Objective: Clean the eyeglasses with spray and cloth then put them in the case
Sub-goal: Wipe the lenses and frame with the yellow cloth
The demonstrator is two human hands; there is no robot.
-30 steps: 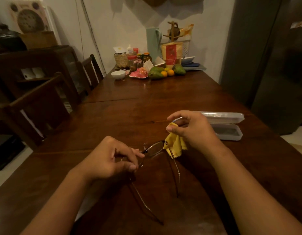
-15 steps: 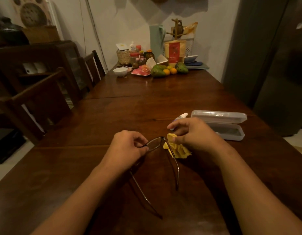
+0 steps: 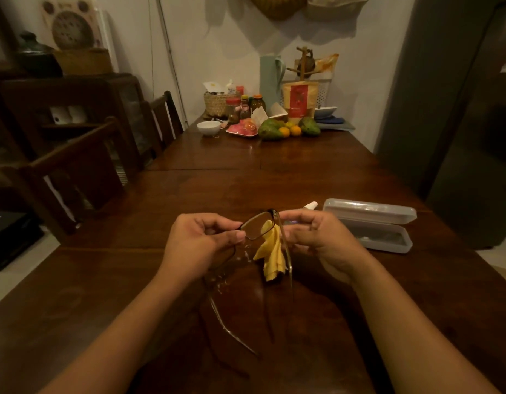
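The person's left hand (image 3: 197, 245) and right hand (image 3: 325, 243) are showing bare, and both forearms are appearing uncovered down to the lower edge.

Single head-worn wide-angle view, facing forward and down along the length of the table (image 3: 303, 180) toward the far wall (image 3: 217, 38). Close range: the left hand (image 3: 200, 245) and right hand (image 3: 323, 240) sit mid-frame, forearms entering from the bottom edge
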